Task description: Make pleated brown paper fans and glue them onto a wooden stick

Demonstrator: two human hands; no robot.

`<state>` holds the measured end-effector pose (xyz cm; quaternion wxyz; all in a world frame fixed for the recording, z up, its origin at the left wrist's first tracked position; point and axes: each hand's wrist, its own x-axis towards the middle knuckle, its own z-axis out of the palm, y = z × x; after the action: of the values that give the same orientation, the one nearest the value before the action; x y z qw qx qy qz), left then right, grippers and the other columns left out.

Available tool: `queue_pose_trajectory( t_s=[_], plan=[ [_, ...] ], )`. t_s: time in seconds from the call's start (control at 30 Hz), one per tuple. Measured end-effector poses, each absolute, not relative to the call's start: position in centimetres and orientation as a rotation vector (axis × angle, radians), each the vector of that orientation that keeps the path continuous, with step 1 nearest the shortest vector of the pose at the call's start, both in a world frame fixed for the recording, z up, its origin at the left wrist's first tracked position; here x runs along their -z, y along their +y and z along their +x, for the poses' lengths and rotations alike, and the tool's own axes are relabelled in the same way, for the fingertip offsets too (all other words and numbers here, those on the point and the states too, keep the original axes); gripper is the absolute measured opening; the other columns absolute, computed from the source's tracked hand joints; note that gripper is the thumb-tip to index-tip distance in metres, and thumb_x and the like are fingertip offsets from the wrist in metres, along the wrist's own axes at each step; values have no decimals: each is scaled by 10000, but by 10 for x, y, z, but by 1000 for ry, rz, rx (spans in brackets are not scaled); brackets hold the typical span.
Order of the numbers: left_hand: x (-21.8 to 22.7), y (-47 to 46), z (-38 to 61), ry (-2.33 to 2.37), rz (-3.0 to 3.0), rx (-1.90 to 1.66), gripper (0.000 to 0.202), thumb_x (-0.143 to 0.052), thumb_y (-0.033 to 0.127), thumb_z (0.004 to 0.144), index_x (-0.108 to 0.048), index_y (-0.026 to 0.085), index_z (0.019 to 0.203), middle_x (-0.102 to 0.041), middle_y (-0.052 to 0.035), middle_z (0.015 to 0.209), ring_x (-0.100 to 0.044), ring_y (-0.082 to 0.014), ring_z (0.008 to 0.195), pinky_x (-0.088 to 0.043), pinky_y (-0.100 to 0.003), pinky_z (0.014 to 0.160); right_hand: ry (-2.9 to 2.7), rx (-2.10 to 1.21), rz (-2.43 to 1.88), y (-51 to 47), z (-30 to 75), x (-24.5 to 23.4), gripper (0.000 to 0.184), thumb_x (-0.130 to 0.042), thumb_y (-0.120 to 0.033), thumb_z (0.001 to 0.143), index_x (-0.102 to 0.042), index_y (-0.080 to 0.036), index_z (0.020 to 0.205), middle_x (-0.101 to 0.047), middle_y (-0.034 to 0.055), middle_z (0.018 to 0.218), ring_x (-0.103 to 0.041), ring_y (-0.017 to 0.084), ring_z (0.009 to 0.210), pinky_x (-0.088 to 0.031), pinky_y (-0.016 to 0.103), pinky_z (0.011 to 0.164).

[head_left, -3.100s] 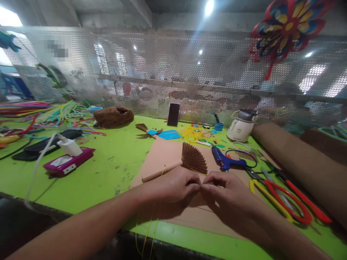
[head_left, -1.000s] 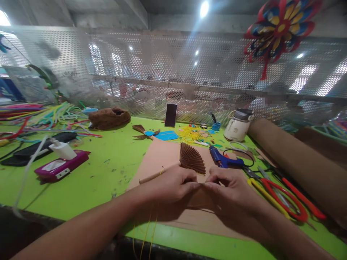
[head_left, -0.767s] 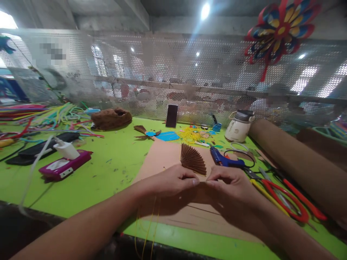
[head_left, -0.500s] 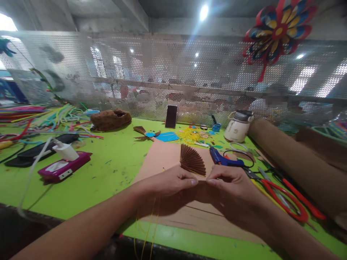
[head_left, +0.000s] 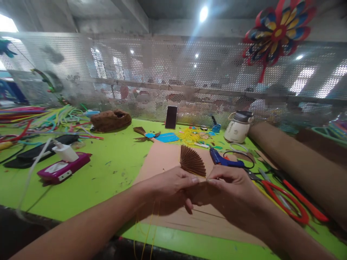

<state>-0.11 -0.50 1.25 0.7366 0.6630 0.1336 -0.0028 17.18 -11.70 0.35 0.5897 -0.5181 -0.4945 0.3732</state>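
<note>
A small piece of brown paper (head_left: 202,185) is stretched between my hands, mostly hidden by the fingers. My left hand (head_left: 177,184) pinches its left end, thumb on top and a fingertip showing below. At the other end, the thumb and forefinger of my right hand (head_left: 226,180) are pressed together on the paper. Just beyond the fingers stands a pleated brown paper fan (head_left: 192,162) with yellow edging. Thin yellow strings (head_left: 146,236) hang below my left forearm over the table edge. Under both hands lies a tan board (head_left: 159,159).
To the right are a blue glue gun (head_left: 225,159), red-handled scissors (head_left: 287,202) and a white jar (head_left: 237,128). A purple power strip (head_left: 63,169) with a plugged charger sits left. A phone (head_left: 171,117), blue paper pieces (head_left: 167,137) and yellow shreds (head_left: 189,135) are at the back.
My left hand's lower fingers have shifted and a fingertip now shows under the thumb. Less of the brown paper between the hands is visible. The fan stays nearly in place.
</note>
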Motion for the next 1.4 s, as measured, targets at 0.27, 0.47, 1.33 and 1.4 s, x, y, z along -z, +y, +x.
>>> queue_pose_trajectory(
  t_s=[0.27,0.47,1.33,1.4],
  plan=[
    [2,-6,5,416,1469,-123,284,-601,387,798,-656,123,712,-567,-8,616,-549,-119,594,-446,-297,663,-1259,-780,-1262,-116,176,-6,183,-692,-329,717,-663,-175,622,-607,26,623,-551,169,607,-434,290,560],
    [4,-5,6,461,1503,-136,262,-611,378,773,-636,123,717,-553,-1,551,-504,-109,531,-403,-268,581,-1195,-767,-1261,-118,173,-5,167,-684,-323,728,-658,-188,633,-614,29,642,-560,179,620,-436,303,568],
    [-14,-20,1,594,2199,-291,250,-519,361,763,-605,138,691,-533,-15,644,-448,-125,624,-302,-240,541,-1734,-527,-1377,-114,173,-13,186,-616,-258,790,-680,-174,637,-612,19,635,-539,148,623,-415,252,570],
    [-11,-22,-1,638,2189,-305,295,-499,405,789,-587,147,678,-516,-12,641,-432,-128,627,-291,-248,540,-1762,-498,-1374,-114,172,-13,191,-602,-253,797,-683,-176,642,-620,19,637,-546,149,619,-421,253,573]
  ],
)
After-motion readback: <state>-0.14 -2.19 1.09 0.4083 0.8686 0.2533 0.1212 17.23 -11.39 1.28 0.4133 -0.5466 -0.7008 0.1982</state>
